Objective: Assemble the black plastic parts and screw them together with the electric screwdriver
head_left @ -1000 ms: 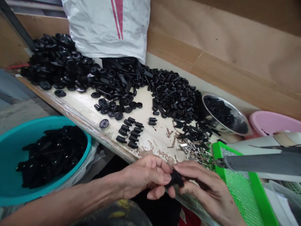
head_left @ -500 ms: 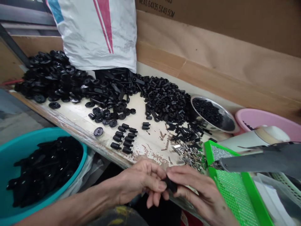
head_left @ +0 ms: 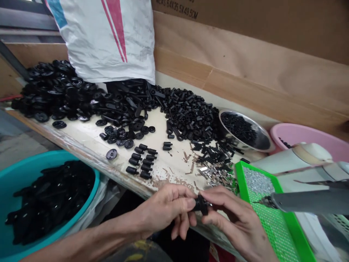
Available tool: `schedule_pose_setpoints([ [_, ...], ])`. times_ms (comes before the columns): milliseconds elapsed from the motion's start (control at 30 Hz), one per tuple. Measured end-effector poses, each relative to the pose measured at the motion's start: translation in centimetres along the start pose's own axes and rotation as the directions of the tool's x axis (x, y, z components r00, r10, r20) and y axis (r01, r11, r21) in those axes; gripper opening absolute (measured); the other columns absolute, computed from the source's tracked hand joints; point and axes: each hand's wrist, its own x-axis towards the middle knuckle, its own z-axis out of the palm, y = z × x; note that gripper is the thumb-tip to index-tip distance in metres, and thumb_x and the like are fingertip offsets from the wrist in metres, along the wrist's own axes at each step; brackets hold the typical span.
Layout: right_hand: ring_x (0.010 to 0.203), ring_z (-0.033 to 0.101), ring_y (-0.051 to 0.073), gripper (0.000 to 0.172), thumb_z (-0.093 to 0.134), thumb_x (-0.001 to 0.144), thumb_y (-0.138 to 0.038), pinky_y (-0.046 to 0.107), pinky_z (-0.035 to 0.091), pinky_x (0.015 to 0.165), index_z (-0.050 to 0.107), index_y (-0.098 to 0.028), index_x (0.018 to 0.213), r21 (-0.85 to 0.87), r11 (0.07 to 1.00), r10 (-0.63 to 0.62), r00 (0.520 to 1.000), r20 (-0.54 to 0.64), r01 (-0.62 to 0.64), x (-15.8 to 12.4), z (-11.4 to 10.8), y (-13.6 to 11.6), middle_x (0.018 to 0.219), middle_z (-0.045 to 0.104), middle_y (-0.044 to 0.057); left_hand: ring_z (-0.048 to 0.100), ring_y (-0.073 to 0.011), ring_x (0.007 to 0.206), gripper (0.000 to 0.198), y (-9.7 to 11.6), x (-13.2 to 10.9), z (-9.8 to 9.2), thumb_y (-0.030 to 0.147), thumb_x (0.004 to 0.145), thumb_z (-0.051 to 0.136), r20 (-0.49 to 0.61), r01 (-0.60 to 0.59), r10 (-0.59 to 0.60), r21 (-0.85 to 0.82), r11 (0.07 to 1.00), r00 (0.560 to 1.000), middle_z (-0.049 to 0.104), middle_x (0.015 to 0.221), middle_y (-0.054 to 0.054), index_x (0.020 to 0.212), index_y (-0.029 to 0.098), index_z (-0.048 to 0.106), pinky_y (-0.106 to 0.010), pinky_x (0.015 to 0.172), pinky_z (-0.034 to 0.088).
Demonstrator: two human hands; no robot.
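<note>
Just past the table's front edge, a small black plastic part (head_left: 201, 205) with a wider, disc-like section is held between my two hands. My left hand (head_left: 171, 207) pinches its narrower left end between thumb and fingers. The thumb and forefinger of my right hand (head_left: 236, 220) close on the wider right end. A bit of shiny metal shows at that end, too small to identify. Behind my left hand, several black cylindrical pieces (head_left: 145, 167) with thin stems lie in short rows. Small metal strips (head_left: 218, 174) are scattered beyond my right hand.
Heaps of black discs (head_left: 54, 91) and short tubes (head_left: 191, 112) cover the table's back. A steel bowl (head_left: 265, 143) and a pink basin (head_left: 283, 131) stand right. An electric screwdriver (head_left: 300, 201) hangs over a green tray (head_left: 296, 218) of screws. A teal tub (head_left: 95, 182) stands left.
The black part has come into fuller view between my hands, its disc and metal bit now showing. My right fingers have spread a little and shifted right. The view has turned slightly.
</note>
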Motion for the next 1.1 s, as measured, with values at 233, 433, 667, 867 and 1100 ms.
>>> schedule_pose_setpoints([
  [233, 0.083, 0.067, 0.014, 0.029, 0.072, 0.08, -0.026, 0.019, 0.055, 0.067, 0.065, -0.029, 0.108, 0.005, 0.997, 0.075, 0.997, -0.027, -0.075, 0.0, 0.6, 0.0, 0.095, 0.068, 0.0, 0.045, -0.0055, 0.04, 0.027, 0.3, 0.1, -0.3, 0.039, 0.085, 0.057, -0.037, 0.017, -0.013, 0.114, 0.993, 0.999, 0.058, 0.059, 0.0, 0.085, 0.012, 0.062, -0.015, 0.038, 0.033],
  [433, 0.102, 0.063, 0.016, 0.042, 0.054, 0.092, -0.016, 0.023, 0.054, 0.082, 0.053, -0.029, 0.132, -0.109, 0.993, 0.033, 0.99, -0.141, -0.048, 0.0, 2.6, -0.1, 0.113, 0.062, 0.006, 0.043, -0.0061, 0.043, 0.028, 1.0, 0.1, -0.4, 0.039, 0.086, 0.056, -0.077, -0.029, 0.037, 0.104, 0.994, 0.996, 0.054, 0.055, 0.001, 0.079, 0.012, 0.062, -0.017, 0.043, 0.035],
  [667, 0.112, 0.057, 0.017, 0.047, 0.044, 0.095, -0.013, 0.021, 0.052, 0.08, 0.045, -0.031, 0.139, -0.04, 0.995, 0.085, 0.991, -0.107, -0.089, -1.0, 4.2, 0.1, 0.118, 0.053, 0.007, 0.05, -0.0051, 0.049, 0.023, 0.4, -0.7, -0.5, 0.033, 0.083, 0.059, -0.073, -0.056, 0.054, -0.029, 0.998, 0.996, 0.062, 0.077, -0.005, 0.084, 0.01, 0.064, -0.015, 0.043, 0.035],
  [867, 0.106, 0.059, 0.016, 0.042, 0.045, 0.096, -0.019, 0.023, 0.05, 0.085, 0.048, -0.03, 0.137, -0.047, 0.997, 0.052, 0.993, -0.109, -0.057, -1.1, 4.6, -1.1, 0.113, 0.057, 0.006, 0.053, -0.007, 0.043, 0.017, 0.2, -1.8, -0.1, 0.025, 0.077, 0.06, -0.109, 0.012, -0.026, -0.134, 0.991, 0.994, 0.066, 0.07, -0.008, 0.08, 0.009, 0.064, -0.015, 0.038, 0.035],
  [1100, 0.102, 0.061, 0.013, 0.039, 0.053, 0.092, -0.018, 0.019, 0.051, 0.086, 0.057, -0.03, 0.128, -0.073, 0.997, -0.015, 0.991, -0.135, 0.006, -1.8, 4.8, -2.5, 0.111, 0.062, 0.003, 0.054, -0.0098, 0.036, 0.013, -0.3, -2.5, -0.5, 0.022, 0.066, 0.058, -0.049, 0.131, -0.139, -0.13, 0.983, 0.989, 0.066, 0.06, -0.008, 0.064, 0.01, 0.062, -0.015, 0.031, 0.035],
])
